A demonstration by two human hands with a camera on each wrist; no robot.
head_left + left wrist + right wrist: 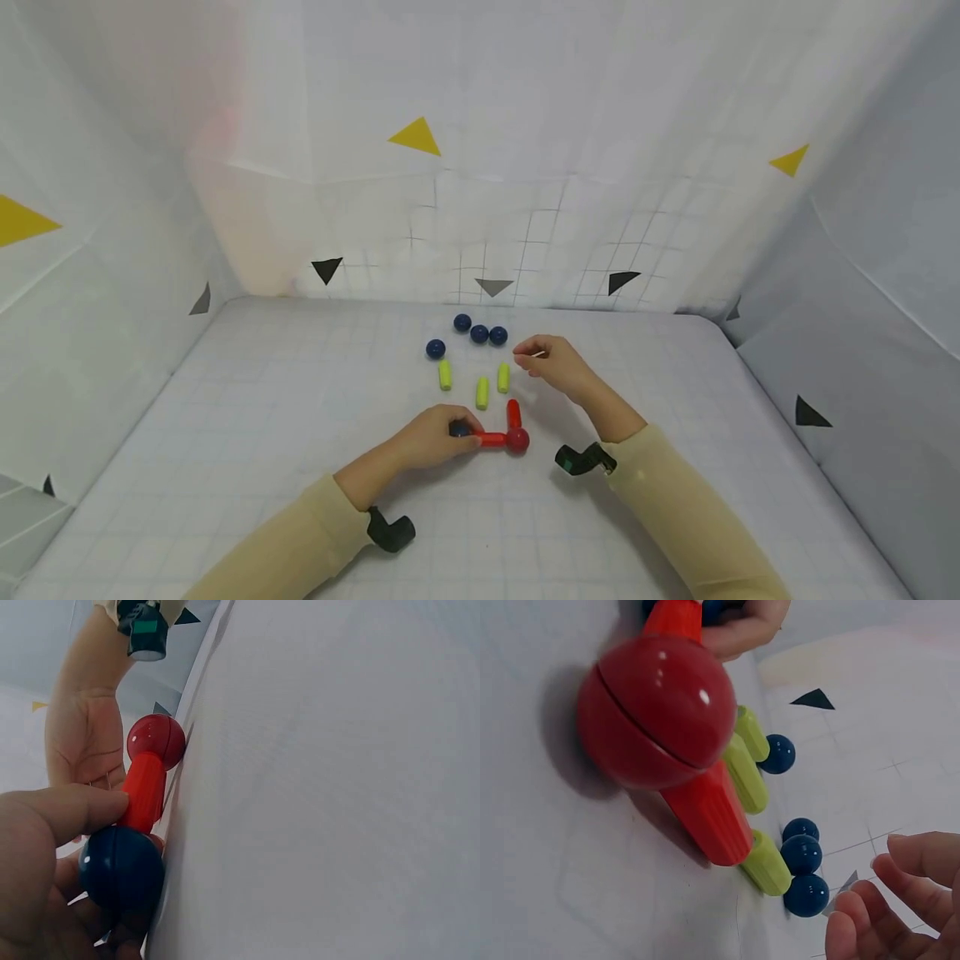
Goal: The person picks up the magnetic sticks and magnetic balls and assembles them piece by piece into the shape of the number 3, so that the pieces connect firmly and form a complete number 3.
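Note:
My left hand (431, 437) pinches a joined piece where a dark blue ball (121, 868) meets a red rod (142, 799). That rod's other end joins a red ball (517, 440), from which a second red rod (513, 413) points away toward the back. My right hand (558, 364) hovers right of the loose blue balls (498, 336) with fingers loosely bent and nothing between them. Between the joined piece and those balls lie three yellow-green rods, a left one (446, 375), a middle one (482, 393) and a right one (503, 377).
One more blue ball (436, 349) sits apart on the left, behind the left yellow-green rod. A white gridded cloth covers the table (262, 433). White sheet walls with yellow and black triangles stand at the back and sides. Dark wrist cameras (392, 532) stick out from both sleeves.

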